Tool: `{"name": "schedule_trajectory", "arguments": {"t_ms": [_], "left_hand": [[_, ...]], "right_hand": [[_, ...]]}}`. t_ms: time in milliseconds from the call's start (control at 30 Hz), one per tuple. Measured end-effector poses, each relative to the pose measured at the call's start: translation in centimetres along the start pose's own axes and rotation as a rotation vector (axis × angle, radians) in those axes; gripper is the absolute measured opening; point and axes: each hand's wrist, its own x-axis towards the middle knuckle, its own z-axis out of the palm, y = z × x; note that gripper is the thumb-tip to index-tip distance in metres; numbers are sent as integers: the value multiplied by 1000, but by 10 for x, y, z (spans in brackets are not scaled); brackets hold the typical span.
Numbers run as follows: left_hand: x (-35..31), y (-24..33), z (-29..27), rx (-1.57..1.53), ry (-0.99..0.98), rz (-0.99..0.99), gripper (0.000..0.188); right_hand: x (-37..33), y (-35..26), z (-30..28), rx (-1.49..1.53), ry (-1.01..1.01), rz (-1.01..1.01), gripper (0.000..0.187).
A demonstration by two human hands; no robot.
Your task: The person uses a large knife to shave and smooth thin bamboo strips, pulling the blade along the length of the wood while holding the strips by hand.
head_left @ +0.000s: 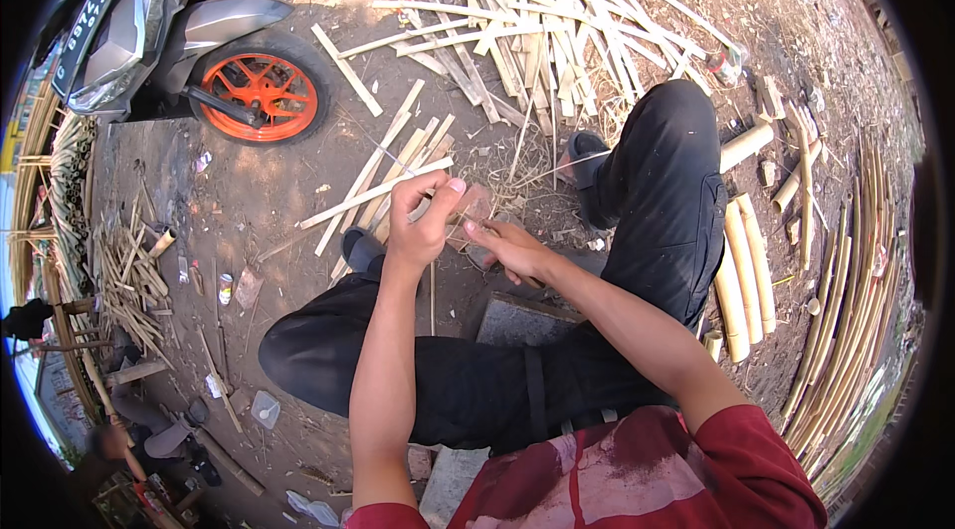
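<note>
We see the fingers of the left hand (420,220) apparently pinching a long, flat, pale bamboo strip (363,199) near its upper-right end; those of the right hand (512,250) wrap a brown, flat-bladed knife (477,202) just beside. Beyond, pale split-bamboo slats (542,36) lie heaped on brown earth (288,176).

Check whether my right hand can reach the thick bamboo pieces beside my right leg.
Probably not directly: the right hand seems closed on a tool, and the right leg stands between it and the bamboo pieces.
</note>
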Motion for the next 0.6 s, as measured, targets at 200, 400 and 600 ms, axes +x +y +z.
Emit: {"name": "schedule_trajectory", "arguments": {"t_ms": [200,400,600], "left_hand": [[0,2,1,18,-1,-14,20],[4,4,5,5,-6,-30,29],[5,6,5,1,3,-35,28]], "right_hand": [[-6,-5,2,-31,4,-43,78],[9,10,-5,-109,-78,-27,49],[11,17,-1,-24,-64,-33,27]]}}
